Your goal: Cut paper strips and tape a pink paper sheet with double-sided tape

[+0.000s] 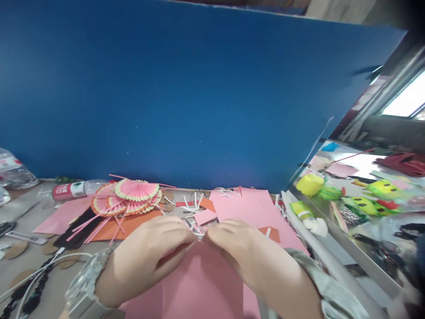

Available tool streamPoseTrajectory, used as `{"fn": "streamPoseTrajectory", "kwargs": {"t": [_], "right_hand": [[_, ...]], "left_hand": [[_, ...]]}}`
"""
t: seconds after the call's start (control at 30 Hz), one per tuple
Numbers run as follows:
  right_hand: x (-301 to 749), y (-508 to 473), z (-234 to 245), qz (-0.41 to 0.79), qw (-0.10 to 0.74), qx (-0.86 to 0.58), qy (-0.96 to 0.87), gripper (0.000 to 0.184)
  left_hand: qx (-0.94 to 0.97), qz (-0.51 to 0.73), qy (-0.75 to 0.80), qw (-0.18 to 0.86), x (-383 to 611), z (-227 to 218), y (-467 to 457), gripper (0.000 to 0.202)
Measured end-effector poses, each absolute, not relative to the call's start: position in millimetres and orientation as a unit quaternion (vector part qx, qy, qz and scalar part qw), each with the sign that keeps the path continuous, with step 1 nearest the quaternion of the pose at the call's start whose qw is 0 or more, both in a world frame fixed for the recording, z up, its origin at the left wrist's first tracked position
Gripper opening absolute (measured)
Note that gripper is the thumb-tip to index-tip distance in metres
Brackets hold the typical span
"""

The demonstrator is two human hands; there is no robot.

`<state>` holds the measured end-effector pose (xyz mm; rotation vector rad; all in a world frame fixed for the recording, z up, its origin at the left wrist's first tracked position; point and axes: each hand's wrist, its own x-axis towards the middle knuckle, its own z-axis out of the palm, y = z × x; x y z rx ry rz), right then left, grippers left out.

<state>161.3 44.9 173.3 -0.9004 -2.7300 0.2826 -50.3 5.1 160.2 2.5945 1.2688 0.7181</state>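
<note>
My left hand, with a watch on its wrist, is closed at the upper edge of a sheet of pink paper. Close beside it, my right hand pinches the same edge, the two sets of fingertips almost meeting. The fingertips and the edge between them are partly hidden by the backs of the hands. More pink paper lies under the sheet. Just beyond the fingers are white paper strips and a small pink piece.
A blue partition rises behind the table. Pleated paper fans lie on orange paper at left, near a black phone, white cable and bottle. Pink sheets lie at right, by a crate of colourful items.
</note>
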Motion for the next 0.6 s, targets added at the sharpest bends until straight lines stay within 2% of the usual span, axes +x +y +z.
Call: {"fn": "streamPoseTrajectory", "kwargs": {"t": [0.2,0.37,0.47,0.6], "right_hand": [[172,41,185,0.114,0.121,-0.318,-0.933,0.033],[178,39,187,0.087,0.099,-0.363,-0.922,0.038],[179,40,185,0.089,0.096,-0.377,-0.917,0.037],[171,39,181,0.081,0.139,-0.370,-0.915,0.035]], "left_hand": [[0.860,0.255,0.434,0.083,-58,169,1,0.018],[0.764,0.290,0.577,-0.015,-88,167,2,0.015],[0.726,0.298,0.619,-0.039,-98,167,0,0.021],[0.809,0.249,0.532,-0.006,-76,163,-1,0.041]]}}
